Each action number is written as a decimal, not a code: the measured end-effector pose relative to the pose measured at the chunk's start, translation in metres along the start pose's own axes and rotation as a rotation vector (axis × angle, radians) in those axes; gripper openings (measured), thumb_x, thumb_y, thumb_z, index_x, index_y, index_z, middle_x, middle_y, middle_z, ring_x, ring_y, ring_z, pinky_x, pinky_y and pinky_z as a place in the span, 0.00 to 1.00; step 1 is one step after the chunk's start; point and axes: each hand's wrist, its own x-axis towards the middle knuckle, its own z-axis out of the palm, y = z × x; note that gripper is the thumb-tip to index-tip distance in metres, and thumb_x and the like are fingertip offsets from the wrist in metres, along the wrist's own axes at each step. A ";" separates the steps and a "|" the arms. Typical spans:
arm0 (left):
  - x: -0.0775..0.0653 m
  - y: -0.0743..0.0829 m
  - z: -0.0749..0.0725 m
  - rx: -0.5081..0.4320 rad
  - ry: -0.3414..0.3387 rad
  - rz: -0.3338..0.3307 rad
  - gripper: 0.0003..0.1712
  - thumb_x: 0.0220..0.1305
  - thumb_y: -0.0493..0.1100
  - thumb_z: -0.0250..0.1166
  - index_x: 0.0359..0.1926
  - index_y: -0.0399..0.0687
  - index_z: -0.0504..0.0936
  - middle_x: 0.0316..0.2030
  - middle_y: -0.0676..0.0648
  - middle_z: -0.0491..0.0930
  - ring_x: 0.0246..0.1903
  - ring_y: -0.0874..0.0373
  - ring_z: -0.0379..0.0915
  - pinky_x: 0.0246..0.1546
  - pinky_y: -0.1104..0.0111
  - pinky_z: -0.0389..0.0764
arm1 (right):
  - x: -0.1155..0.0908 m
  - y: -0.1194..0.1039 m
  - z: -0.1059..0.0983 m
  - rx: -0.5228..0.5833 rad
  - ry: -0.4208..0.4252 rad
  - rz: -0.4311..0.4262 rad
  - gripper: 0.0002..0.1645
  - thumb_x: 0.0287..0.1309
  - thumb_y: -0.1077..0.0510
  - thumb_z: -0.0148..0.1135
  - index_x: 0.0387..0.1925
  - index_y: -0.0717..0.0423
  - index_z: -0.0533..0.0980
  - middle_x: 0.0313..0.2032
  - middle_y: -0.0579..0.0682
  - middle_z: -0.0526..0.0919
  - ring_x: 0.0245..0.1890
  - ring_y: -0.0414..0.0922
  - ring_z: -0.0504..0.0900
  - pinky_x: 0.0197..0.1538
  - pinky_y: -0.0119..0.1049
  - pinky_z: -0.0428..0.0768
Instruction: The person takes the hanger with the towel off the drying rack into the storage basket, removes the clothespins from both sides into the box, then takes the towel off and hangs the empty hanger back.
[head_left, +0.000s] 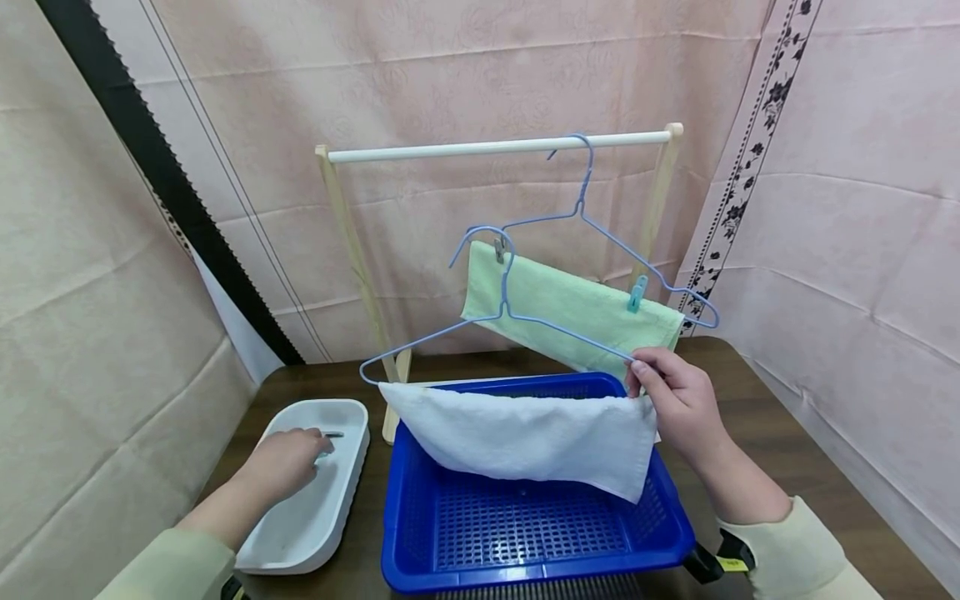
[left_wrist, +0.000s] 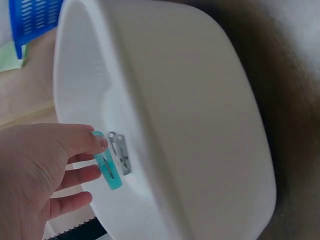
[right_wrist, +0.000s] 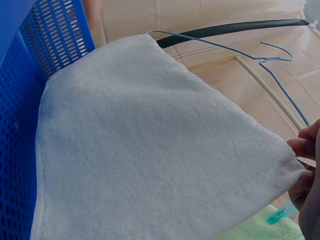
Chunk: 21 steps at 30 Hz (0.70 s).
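My left hand [head_left: 281, 462] is over the white tray [head_left: 306, 533] and pinches a teal clothespin [left_wrist: 108, 165] between thumb and forefinger. Beside it in the tray lies a grey metal clip [left_wrist: 120, 152]. With the fingertips of my right hand [head_left: 678, 400] I pinch one corner of a white towel [head_left: 525, 437] together with the bar of a blue hanger [head_left: 431, 337]. The towel hangs along the hanger's lower side, above a blue basket [head_left: 532, 577]. Its other top corner reaches the hanger's left end.
Behind stands a drying rack with a white rail [head_left: 450, 150] and wooden posts. A second blue hanger [head_left: 582, 187] hooks over the rail and carries a green towel [head_left: 555, 292], held by a grey clip [head_left: 499, 248] and a teal clothespin [head_left: 637, 293]. All stands on a brown table [head_left: 757, 417].
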 end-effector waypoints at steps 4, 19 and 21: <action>-0.001 -0.002 0.004 0.026 -0.002 0.014 0.14 0.51 0.31 0.70 0.40 0.46 0.88 0.34 0.48 0.82 0.31 0.51 0.78 0.32 0.57 0.79 | 0.000 0.001 -0.001 -0.018 -0.006 0.002 0.10 0.67 0.75 0.50 0.37 0.65 0.77 0.24 0.53 0.77 0.25 0.41 0.75 0.29 0.27 0.73; 0.001 -0.012 0.025 0.084 0.015 0.013 0.14 0.57 0.29 0.63 0.38 0.51 0.87 0.35 0.48 0.84 0.30 0.50 0.79 0.31 0.57 0.79 | 0.000 0.001 0.000 -0.025 -0.008 -0.010 0.10 0.66 0.75 0.51 0.37 0.63 0.77 0.23 0.51 0.77 0.25 0.40 0.75 0.27 0.28 0.72; 0.002 -0.012 0.027 0.073 -0.006 -0.005 0.14 0.59 0.31 0.62 0.41 0.51 0.87 0.36 0.48 0.84 0.32 0.50 0.79 0.33 0.56 0.80 | 0.000 0.001 0.000 -0.021 -0.007 -0.012 0.10 0.66 0.75 0.51 0.37 0.63 0.77 0.23 0.52 0.77 0.25 0.40 0.75 0.27 0.28 0.73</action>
